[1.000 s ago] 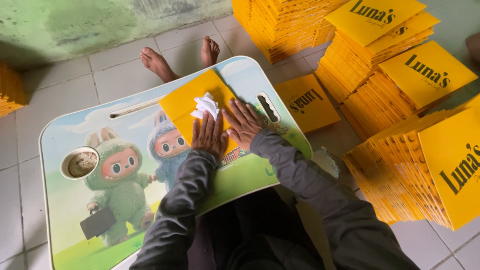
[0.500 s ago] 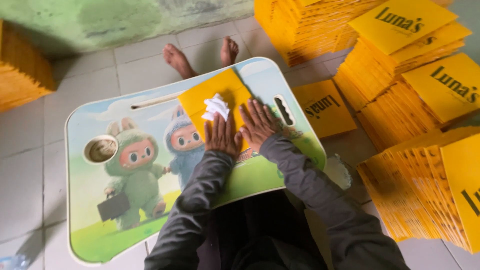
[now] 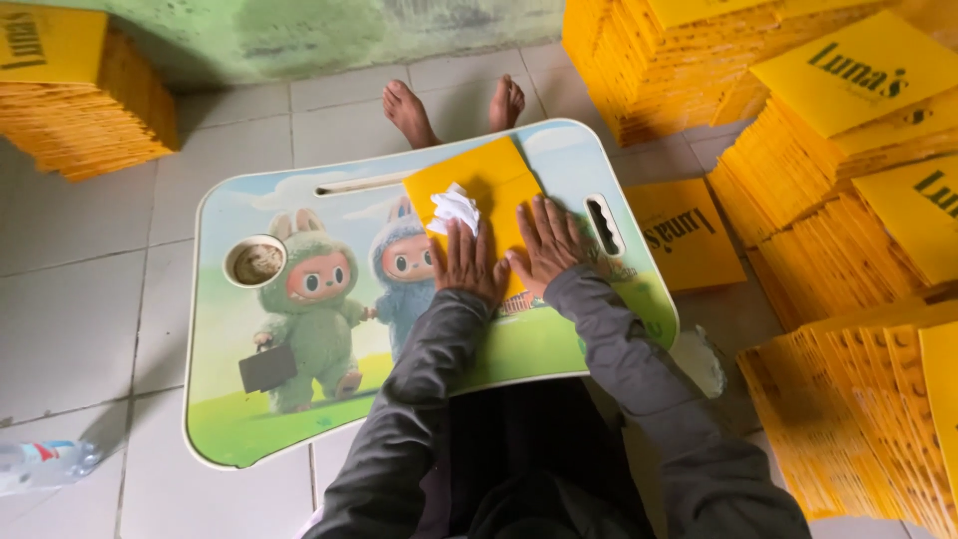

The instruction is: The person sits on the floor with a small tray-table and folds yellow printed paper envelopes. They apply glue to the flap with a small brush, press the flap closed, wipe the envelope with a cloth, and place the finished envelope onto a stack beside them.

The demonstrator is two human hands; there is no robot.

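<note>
On a cartoon lap table, 2 flat hands press a yellow card; its long axis runs away from the person. The left hand, fingers together, touches the white cloth just beyond its fingertips; the right hand, fingers spread, lies beside it.

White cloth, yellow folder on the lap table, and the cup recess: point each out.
white cloth (image 3: 455,208), head view, middle of the crumpled wad
yellow folder (image 3: 489,172), head view, bare upper face
cup recess (image 3: 255,262), head view, its floor

A card lies on the lap table, stacks to its right.
</note>
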